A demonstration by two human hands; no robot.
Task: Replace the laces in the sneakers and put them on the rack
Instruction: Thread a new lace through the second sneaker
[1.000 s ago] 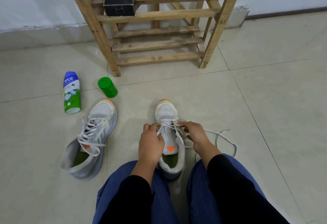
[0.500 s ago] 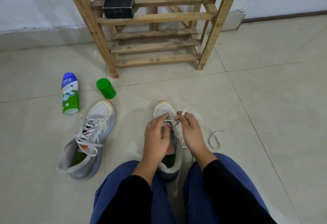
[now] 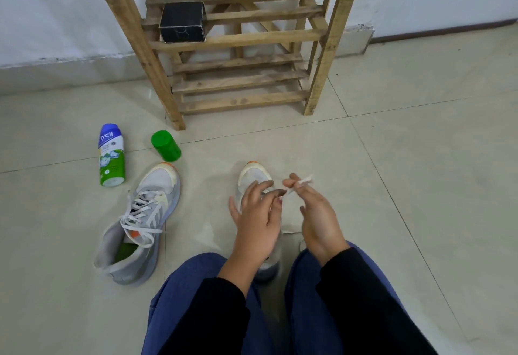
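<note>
Two grey-white sneakers lie on the tiled floor. The left sneaker (image 3: 140, 223) is laced and lies tilted. The right sneaker (image 3: 253, 178) sits between my knees, mostly hidden under my hands. My right hand (image 3: 316, 214) pinches a white lace (image 3: 301, 183) and holds it up over the shoe's toe end. My left hand (image 3: 256, 220) hovers over the shoe with fingers spread, its fingertips at the lace near the eyelets. The wooden rack (image 3: 238, 55) stands ahead against the wall.
A small black box (image 3: 182, 22) sits on the rack's middle shelf. A blue-green spray can (image 3: 111, 155) lies on the floor at the left, with a green cap (image 3: 166, 146) beside it. My knees in blue trousers fill the bottom.
My right hand has pulled the lace up and to the right, out of the shoe's front eyelets. My left hand has let its fingers spread. The loose lace on the floor at right is gone from view.
</note>
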